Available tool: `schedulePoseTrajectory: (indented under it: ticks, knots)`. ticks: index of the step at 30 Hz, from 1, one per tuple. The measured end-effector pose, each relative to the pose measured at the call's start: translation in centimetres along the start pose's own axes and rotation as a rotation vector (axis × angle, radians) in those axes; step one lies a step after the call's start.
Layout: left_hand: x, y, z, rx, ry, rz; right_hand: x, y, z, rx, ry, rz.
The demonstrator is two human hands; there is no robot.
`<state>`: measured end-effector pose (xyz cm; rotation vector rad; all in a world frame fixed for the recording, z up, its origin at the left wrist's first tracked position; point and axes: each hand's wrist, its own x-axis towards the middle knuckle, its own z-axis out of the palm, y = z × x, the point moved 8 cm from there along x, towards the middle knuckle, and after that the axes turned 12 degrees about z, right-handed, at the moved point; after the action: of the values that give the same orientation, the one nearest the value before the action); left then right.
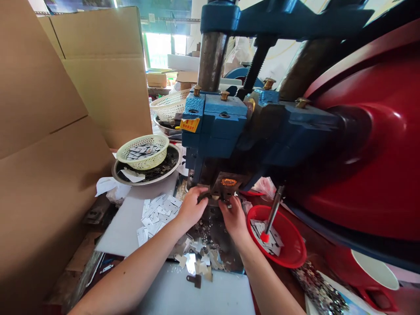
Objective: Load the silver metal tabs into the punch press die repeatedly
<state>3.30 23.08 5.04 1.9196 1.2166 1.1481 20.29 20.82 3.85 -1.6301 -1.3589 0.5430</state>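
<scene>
Our left hand (192,206) and right hand (234,217) are at one blue press (226,135) near the far edge of the white worktop (213,299); whether our bent fingers grasp anything, we cannot tell. We count one yellow label (190,125), its writing illegible, and two pale baskets (144,163).

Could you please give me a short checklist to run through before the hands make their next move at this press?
1. Hands clear of the press: not ok; the left hand and right hand are both close in below the blue press head.
2. Workpiece properly seated: cannot tell; the hands and shadow hide it.
3. Area in front free of loose bits: not ok; metal scraps lie scattered between the forearms.
4. Flat pieces within reach: ok, it seems; they lie on the white board beside the left forearm.
5. Red bowl upright: ok; it stands beside the right forearm with pieces inside.
</scene>
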Motion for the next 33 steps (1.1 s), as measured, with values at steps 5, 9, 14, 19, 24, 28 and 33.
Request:
schedulePoseTrajectory:
  ticks: [5, 9, 14, 19, 24, 28, 33]
  knots:
    - [-3.6, 0.5, -2.9, 0.15, -0.061, -0.001, -2.0, 1.9, -2.9, 0.059, 0.014, 0.1]
    - [-6.4, 0.1, -3.0, 0.277, -0.235, -0.01, -3.7, 3.2, -4.5, 0.02, 0.006, 0.191]
    - [-8.4, 0.2, -2.6, 0.321, -0.373, 0.001, -5.3, 3.9, -5.2, -0.047, -0.045, 0.187]
    - [-9.8, 0.6, -1.0, 0.315, -0.514, 0.053, -6.0, 4.3, -5.3, -0.153, -0.059, 0.133]
    - [-9.7, 0.1, -0.8, 0.299, -0.475, 0.018, -5.9, 3.3, -4.6, -0.314, -0.033, -0.024]
    - [-9.5, -0.1, -1.2, 0.249, -0.452, -0.018, -5.8, 1.9, -3.4, -0.486, -0.023, -0.187]
    - [-9.8, 0.0, -1.7, 0.235, -0.438, -0.044, -5.8, 1.1, -2.4, -0.599, -0.01, -0.292]
